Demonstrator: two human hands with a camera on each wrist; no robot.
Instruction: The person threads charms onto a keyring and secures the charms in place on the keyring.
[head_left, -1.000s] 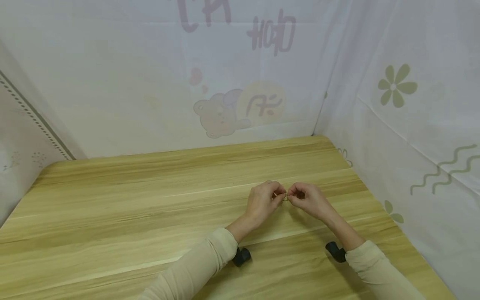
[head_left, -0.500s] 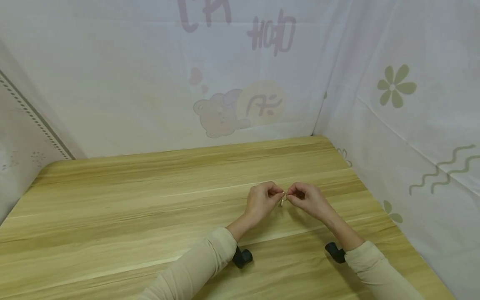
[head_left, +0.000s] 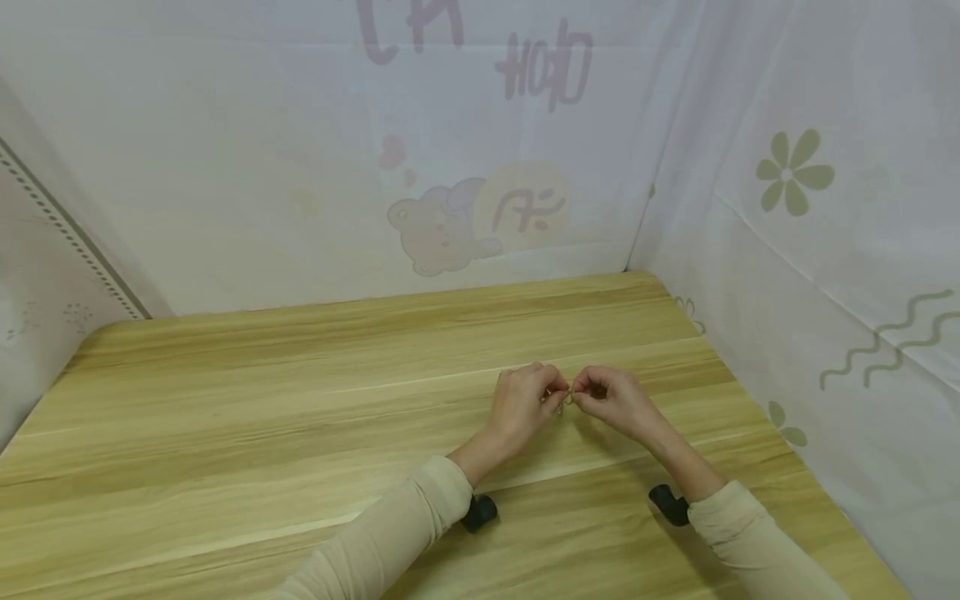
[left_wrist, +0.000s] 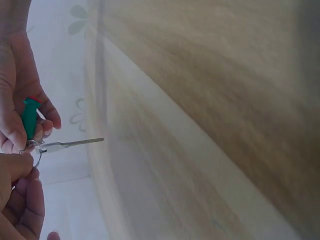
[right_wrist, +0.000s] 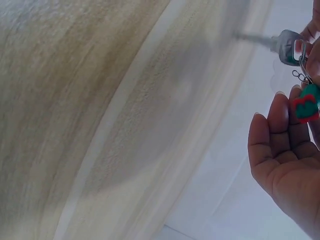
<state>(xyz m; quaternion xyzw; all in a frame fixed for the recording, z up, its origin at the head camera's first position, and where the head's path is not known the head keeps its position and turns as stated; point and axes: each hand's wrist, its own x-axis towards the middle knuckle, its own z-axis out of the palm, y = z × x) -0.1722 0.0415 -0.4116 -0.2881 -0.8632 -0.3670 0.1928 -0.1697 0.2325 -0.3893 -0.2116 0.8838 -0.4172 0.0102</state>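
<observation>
In the head view my left hand point(head_left: 519, 408) and right hand point(head_left: 618, 402) meet fingertip to fingertip above the table, right of the middle. Between them is a small metal key ring point(left_wrist: 39, 160), pinched by the left thumb and finger. A silver key point(right_wrist: 289, 49) hangs from this ring, its blade pointing down toward the table in the wrist views. The right fingers pinch a green and red charm point(left_wrist: 30, 118) near its metal loop, close against the ring. A short wire end or chain link point(right_wrist: 300, 76) shows beside the charm. Fingertips partly hide the ring.
The wood-grain table point(head_left: 262, 433) spreads out below the hands. Printed white cloth point(head_left: 262, 167) stands along its back and sides. Black wrist devices point(head_left: 480, 512) sit below both cuffs.
Both hands stay nearly in place, with small finger movements. The key hanging below the left fingertips came into view half a second ago and has since turned slightly.
</observation>
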